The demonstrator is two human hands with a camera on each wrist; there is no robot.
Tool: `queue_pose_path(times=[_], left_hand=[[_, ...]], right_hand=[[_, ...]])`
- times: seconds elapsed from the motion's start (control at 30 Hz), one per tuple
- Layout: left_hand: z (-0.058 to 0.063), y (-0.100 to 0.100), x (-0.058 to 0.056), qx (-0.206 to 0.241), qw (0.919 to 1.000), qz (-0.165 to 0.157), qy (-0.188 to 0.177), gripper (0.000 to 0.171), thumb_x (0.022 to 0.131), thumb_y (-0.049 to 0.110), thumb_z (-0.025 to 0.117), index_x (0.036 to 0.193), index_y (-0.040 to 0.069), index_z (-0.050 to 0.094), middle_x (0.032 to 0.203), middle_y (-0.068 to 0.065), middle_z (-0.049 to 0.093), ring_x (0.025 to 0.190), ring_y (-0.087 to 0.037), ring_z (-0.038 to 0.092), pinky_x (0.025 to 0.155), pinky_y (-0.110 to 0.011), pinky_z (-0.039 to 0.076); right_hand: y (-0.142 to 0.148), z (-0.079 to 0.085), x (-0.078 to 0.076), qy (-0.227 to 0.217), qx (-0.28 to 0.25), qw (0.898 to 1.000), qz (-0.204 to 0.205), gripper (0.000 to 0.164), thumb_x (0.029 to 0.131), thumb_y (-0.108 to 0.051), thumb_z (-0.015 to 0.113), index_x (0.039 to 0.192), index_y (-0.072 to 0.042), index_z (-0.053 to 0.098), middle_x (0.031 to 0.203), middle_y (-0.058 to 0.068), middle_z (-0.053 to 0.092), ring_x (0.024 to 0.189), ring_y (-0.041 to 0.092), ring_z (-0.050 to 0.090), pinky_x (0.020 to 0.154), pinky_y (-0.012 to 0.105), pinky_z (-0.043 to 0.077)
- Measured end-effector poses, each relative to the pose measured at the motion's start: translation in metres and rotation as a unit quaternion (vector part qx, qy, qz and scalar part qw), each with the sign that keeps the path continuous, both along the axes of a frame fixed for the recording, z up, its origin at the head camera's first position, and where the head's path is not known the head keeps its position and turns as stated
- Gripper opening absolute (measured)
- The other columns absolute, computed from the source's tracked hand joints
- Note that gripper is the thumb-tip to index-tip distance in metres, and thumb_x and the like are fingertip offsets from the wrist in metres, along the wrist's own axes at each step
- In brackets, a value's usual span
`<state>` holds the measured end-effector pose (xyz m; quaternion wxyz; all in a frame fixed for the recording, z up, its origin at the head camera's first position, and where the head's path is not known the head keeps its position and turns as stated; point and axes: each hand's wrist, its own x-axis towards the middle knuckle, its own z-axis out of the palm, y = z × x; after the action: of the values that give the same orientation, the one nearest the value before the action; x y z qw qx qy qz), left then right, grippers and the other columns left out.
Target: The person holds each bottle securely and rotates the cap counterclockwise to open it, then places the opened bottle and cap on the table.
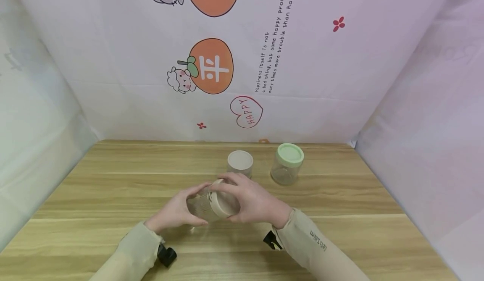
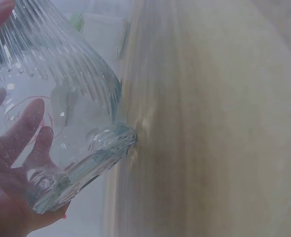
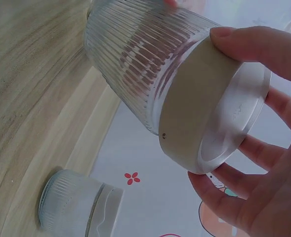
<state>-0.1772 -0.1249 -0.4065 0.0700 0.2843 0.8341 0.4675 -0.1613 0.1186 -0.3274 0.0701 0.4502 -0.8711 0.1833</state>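
Note:
A clear ribbed glass jar (image 1: 199, 206) with a beige lid (image 1: 227, 203) is tilted on its side above the table, the lid pointing right. My left hand (image 1: 177, 210) grips the glass body, thumb below and fingers above. Around the rim of the lid curl the thumb and fingers of my right hand (image 1: 254, 199). In the right wrist view the lid (image 3: 197, 101) sits on the ribbed jar (image 3: 135, 59), with thumb and fingers at its edge. The left wrist view shows fingers through the glass near the thick jar base (image 2: 86, 168).
Behind my hands a jar with a white lid (image 1: 240, 160) stands upright, partly hidden by the right hand. To its right stands a glass jar with a green lid (image 1: 290, 155). The wooden table (image 1: 113, 180) meets a printed white cloth backdrop (image 1: 151, 117).

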Motion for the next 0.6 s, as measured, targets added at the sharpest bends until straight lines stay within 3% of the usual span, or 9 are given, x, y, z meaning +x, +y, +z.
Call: queue_pose_path(times=[0.1,0.37,0.6], left_hand=[[0.0001,-0.0005,0.0004,-0.001,1.0,0.001,-0.002,0.094,0.065,0.025,0.086,0.144,0.011,0.038,0.139,-0.013,0.049,0.122,-0.041,0.046,0.096,-0.063,0.039],[0.0,-0.0013,0.0003,-0.004,0.9999,0.016,-0.002,0.096,0.063,0.025,0.087,0.144,0.009,0.038,0.137,-0.012,0.051,0.114,-0.032,0.052,0.09,-0.044,0.045],[-0.0008,-0.0026,0.0005,0.0,0.9997,0.022,-0.009,0.098,0.063,0.024,0.087,0.145,0.005,0.036,0.136,-0.015,0.051,0.116,-0.031,0.051,0.094,-0.049,0.043]], right_hand=[[0.0,-0.0005,0.0,0.007,0.001,1.0,0.005,0.08,0.057,-0.015,0.089,0.128,-0.022,0.055,0.137,0.014,0.047,0.123,0.032,0.047,0.094,0.045,0.049],[0.0013,-0.004,-0.0008,0.036,-0.01,0.999,0.025,0.078,0.058,-0.014,0.089,0.128,-0.02,0.056,0.138,0.014,0.044,0.124,0.032,0.046,0.095,0.043,0.049],[0.003,-0.0086,-0.0022,0.057,-0.039,0.997,0.044,0.077,0.056,-0.013,0.089,0.126,-0.018,0.055,0.139,0.015,0.043,0.125,0.03,0.045,0.096,0.04,0.049]])
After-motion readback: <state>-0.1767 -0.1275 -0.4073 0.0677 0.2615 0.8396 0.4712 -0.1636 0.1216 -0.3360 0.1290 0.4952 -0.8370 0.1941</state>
